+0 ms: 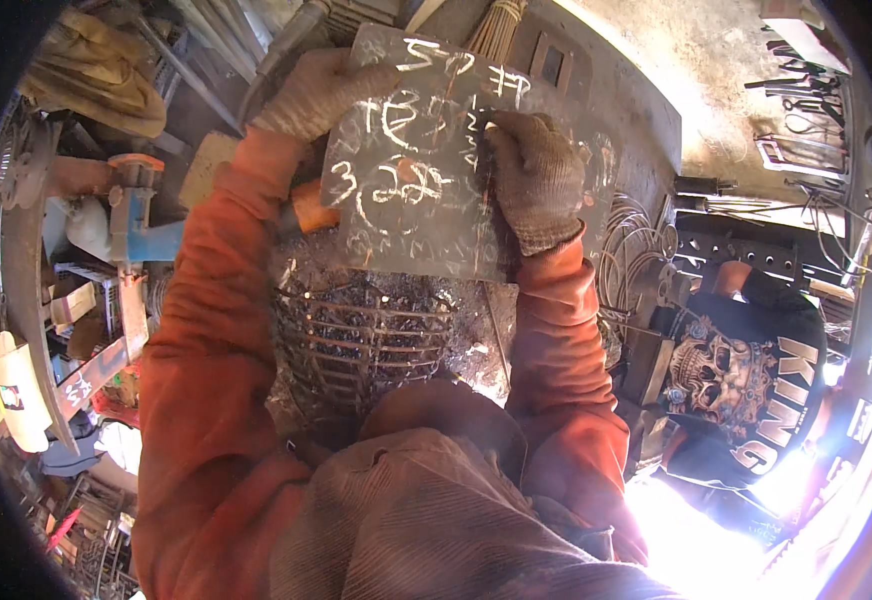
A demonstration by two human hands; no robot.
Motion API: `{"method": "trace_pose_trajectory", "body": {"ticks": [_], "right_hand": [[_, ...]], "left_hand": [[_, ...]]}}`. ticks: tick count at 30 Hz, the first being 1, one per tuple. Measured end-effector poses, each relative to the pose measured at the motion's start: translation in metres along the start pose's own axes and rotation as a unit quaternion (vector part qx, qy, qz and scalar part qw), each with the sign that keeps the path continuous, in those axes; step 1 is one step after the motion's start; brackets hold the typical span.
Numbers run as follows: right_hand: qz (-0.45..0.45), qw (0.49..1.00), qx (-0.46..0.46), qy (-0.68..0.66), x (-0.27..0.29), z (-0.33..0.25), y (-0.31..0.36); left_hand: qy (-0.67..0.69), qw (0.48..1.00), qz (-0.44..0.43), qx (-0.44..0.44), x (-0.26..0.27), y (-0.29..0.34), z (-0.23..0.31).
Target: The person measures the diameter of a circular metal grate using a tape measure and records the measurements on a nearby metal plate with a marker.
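A dark flat metal plate (pixel 411 245), covered with white chalk-like markings, is tilted up in front of me. My left hand (pixel 311 95), in a worn knitted glove, grips its upper left edge with the fingers lying over the front. On the plate's right part rests my gloved right hand (pixel 541 180), its fingers curled together and the tips close to a column of small white marks. Whatever those fingers hold, if anything, is too small or hidden to make out. An orange-brown piece (pixel 313 207) shows at the plate's left edge, below my left wrist.
Below the plate stands a round cage of metal bars (pixel 366 345). Beyond it lies a larger dark metal surface (pixel 616 90) with a straw brush (pixel 498 25). Coiled wire (pixel 631 240) lies to the right, near a person in a black printed shirt (pixel 726 370). A blue clamp-like tool (pixel 146 220) is left.
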State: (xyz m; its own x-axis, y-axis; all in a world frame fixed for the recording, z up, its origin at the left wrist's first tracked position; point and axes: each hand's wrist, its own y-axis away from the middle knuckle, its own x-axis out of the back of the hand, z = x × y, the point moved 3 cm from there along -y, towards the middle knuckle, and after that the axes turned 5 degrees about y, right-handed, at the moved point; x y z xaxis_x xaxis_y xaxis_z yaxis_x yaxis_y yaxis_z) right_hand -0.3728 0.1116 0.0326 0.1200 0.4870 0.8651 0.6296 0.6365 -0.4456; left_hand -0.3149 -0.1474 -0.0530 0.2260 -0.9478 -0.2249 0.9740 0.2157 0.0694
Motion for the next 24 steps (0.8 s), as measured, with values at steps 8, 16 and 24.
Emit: {"method": "trace_pose_trajectory", "body": {"ticks": [8,16,24], "right_hand": [[-0.046,0.993,0.004,0.113,0.004,0.000,0.004],[-0.038,0.998,-0.001,0.053,-0.001,-0.009,0.015],[-0.054,0.995,-0.042,0.071,0.012,-0.014,0.035]], "left_hand": [[-0.095,0.995,0.001,-0.027,0.003,-0.002,0.003],[-0.062,0.998,0.004,-0.009,0.004,-0.002,0.001],[-0.093,0.994,-0.018,-0.048,0.010,-0.016,-0.015]]}}
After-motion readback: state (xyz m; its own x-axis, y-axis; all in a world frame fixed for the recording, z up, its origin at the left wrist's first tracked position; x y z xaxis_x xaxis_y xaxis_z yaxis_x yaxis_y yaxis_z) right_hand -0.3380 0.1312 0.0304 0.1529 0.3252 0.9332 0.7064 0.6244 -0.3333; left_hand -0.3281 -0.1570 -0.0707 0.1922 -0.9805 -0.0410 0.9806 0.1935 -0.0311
